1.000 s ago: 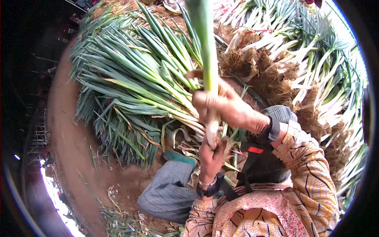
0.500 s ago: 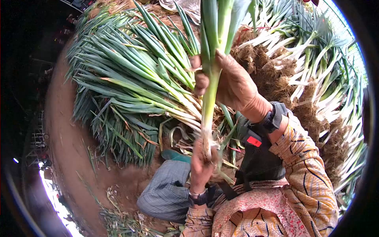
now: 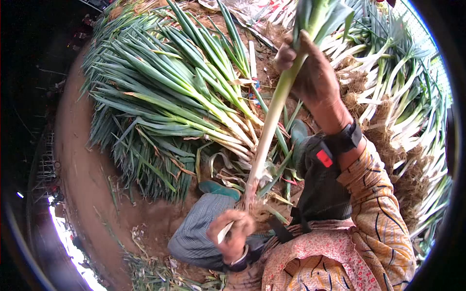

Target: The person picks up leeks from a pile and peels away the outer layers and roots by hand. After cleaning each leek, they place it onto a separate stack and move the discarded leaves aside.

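Note:
My right hand is wrapped around a thick green onion just below its leaves, holding it slanted with the leafy end up. The white stalk runs down toward my left hand, and its root end is blurred. Curled beside that root end, my left hand has a pale strip in its fingers. Left of the held stalk, a heap of green onions lies with the white ends pointing toward me.
Another heap with brown roots curves along the right. Leaf scraps litter the brown ground at lower left. My knee and green shoe lie below the left heap. Plastic sheeting shows at the top.
My right hand has moved up and right with the green onion, which now slants more. My left hand has moved down and left from the root end, a pale strip now showing in it.

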Motion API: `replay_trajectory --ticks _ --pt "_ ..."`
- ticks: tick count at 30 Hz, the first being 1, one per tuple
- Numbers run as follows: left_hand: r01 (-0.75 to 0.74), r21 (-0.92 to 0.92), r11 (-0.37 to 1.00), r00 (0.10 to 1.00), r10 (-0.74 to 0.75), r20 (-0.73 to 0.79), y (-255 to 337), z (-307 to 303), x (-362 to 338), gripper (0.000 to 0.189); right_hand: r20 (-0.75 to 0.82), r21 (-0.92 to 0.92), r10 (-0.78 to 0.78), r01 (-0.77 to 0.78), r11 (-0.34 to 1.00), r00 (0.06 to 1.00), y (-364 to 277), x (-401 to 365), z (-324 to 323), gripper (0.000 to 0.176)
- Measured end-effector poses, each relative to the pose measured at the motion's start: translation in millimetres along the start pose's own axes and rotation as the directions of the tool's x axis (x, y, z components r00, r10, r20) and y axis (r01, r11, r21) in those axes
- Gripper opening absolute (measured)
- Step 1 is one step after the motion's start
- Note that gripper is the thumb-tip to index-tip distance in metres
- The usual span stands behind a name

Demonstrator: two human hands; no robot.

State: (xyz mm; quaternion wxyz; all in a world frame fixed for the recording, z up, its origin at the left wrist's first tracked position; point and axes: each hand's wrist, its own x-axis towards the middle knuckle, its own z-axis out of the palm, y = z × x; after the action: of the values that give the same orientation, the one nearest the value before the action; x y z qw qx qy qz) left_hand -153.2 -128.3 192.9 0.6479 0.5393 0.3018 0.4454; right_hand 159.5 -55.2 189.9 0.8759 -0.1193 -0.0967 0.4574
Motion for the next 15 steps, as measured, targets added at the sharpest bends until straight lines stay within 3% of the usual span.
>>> replay_trajectory --ticks 1,2,4,7,9,10,11,12,13,14,15 --pt "0.02 0.251 0.968 0.995 0.004 -0.095 2.4 -17.3 -17.2 0.013 -0.048 -0.008 0.007 -0.007 1.0 0.999 -12.7 3.0 -4.7 0.026" --pt "0.058 0.266 0.962 0.987 -0.014 -0.163 5.8 -32.4 -30.1 0.013 0.03 -0.024 -0.035 0.036 0.999 0.999 -25.1 10.4 -15.2 0.027" --pt "0.298 0.137 0.945 0.889 -0.222 -0.401 16.8 -71.3 -50.5 0.02 0.117 0.027 -0.076 0.073 0.997 0.99 -39.5 14.8 -20.4 0.029" --pt "0.213 0.383 0.899 0.937 -0.077 -0.342 17.3 -71.7 -43.2 0.036 0.12 0.033 -0.058 0.055 0.998 0.991 -24.4 8.2 -14.4 0.03" --pt "0.001 0.443 0.896 0.996 0.039 -0.081 13.7 -46.6 -4.8 0.061 0.102 0.034 -0.021 0.018 0.999 0.995 -18.4 1.8 -9.4 0.029" --pt "0.137 0.329 0.934 0.99 -0.133 -0.034 16.5 -38.8 8.1 0.085 0.134 0.106 0.015 -0.029 0.994 0.991 -14.7 -0.3 -4.9 0.029" --pt "0.189 0.229 0.955 0.981 -0.193 -0.005 9.0 -30.6 20.9 0.104 0.167 0.177 0.041 -0.071 0.982 0.985 -11.0 -1.2 -1.4 0.029" --pt "0.214 0.058 0.975 0.975 -0.217 0.053 -3.8 -17.7 24.6 0.11 0.199 0.247 0.059 -0.108 0.963 0.978 -8.2 -2.1 0.9 0.029" --pt "0.33 0.126 0.936 0.941 -0.337 0.039 1.6 -13.5 15.5 0.108 0.173 0.363 0.095 -0.153 0.919 0.98 -6.3 -2.4 1.9 0.029" --pt "0.341 -0.385 0.858 0.933 -0.26 0.247 -11.3 3.8 27.0 0.107 0.168 0.403 0.096 -0.157 0.902 0.981 -4.0 -1.8 2.0 0.029" --pt "0.377 -0.49 0.786 0.922 -0.272 0.274 -20.9 5.2 22.2 0.099 0.166 0.438 0.116 -0.179 0.881 0.979 -1.7 -2.3 2.8 0.029"
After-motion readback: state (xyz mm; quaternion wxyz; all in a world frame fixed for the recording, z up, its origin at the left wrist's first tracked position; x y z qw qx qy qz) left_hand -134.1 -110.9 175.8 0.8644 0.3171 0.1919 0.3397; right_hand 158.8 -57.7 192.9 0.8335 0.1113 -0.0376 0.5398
